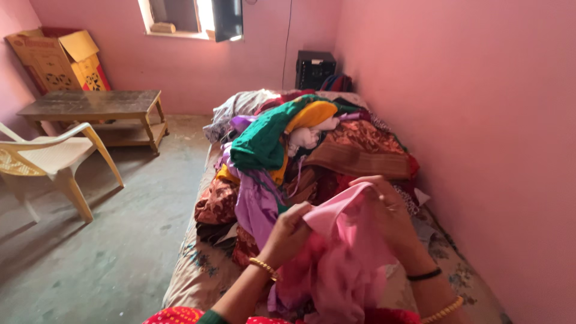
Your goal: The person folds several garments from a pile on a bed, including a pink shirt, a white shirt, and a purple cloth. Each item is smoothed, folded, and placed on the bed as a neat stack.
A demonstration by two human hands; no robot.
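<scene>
**Pink cloth in both hands, heap behind it unsorted**

You hold a pink garment [342,252] up over the near end of the bed [192,270]. Your left hand [291,231] is closed on its left edge, fingers pinched around the fabric; your right hand [390,213] grips the upper right part, fingers curled over the fold. The cloth hangs loose and crumpled below your hands, so by the look of it the handling of this piece is only at its start.

Just beyond it, the pile of clothes [300,150] covers the middle and far part of the bed in a tangle: a green piece, yellow, purple and brown ones, none folded. No sorted stack shows anywhere.

On the right, the pink wall [480,150] runs close along the bed, leaving little room on that side. To the left the bare floor [120,240] lies open, with a plastic chair [51,159] and a low wooden table [96,108] well apart from the bed.
</scene>
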